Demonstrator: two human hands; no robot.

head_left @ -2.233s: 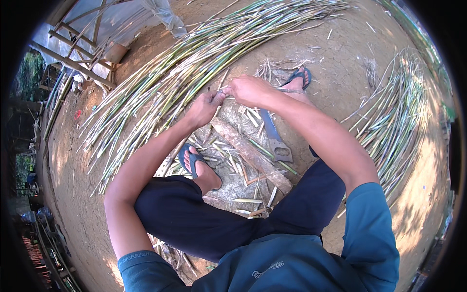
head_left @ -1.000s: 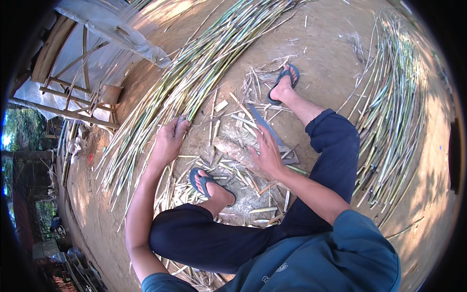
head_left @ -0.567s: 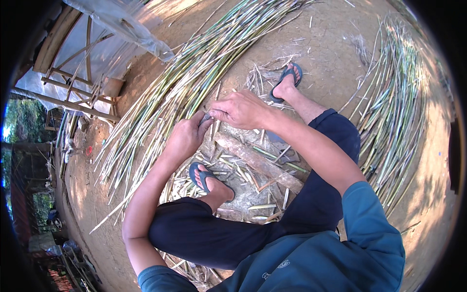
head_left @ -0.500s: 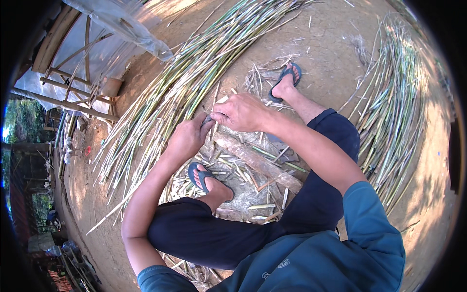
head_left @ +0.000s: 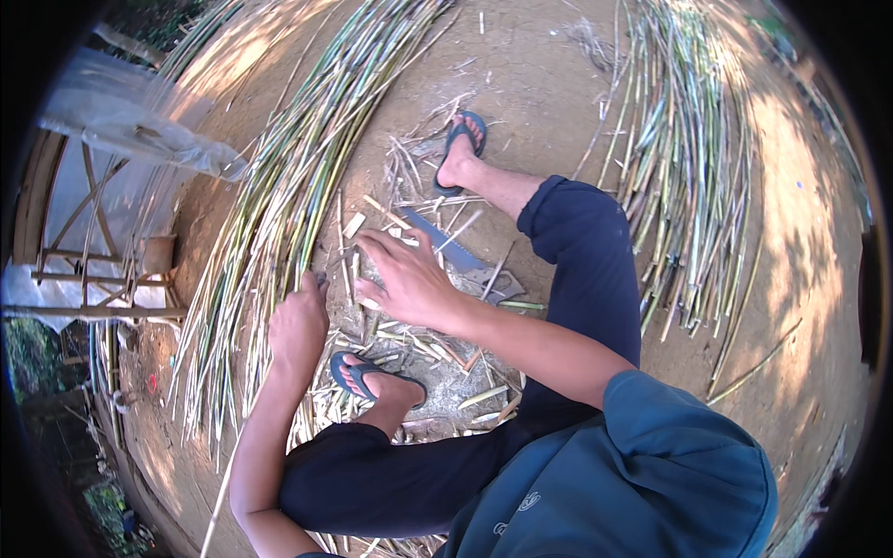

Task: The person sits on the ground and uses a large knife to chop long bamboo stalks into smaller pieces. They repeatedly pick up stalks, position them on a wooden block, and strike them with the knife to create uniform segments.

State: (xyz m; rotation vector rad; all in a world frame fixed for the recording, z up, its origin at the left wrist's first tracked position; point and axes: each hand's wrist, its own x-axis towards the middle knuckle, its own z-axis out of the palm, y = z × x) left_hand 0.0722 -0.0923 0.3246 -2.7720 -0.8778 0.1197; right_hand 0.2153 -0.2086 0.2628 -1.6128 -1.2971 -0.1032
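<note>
I see the long pile of split bamboo strips (head_left: 279, 205) left of the flat metal blade (head_left: 456, 253); another bundle of bamboo strips (head_left: 688, 177) lies right.

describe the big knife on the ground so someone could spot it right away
Start at the person's right hand, spread over the chopped scraps between the two sandalled feet. The knife lies flat just beyond its fingers, the only broad grey metal blade among thin pale sticks.

left hand (head_left: 298, 325) fingers hidden, knife (head_left: 456, 256) partly covered

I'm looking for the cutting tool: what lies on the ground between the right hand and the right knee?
In the head view, a flat-bladed knife lies between the right hand and the right knee, among split cane offcuts.
</note>
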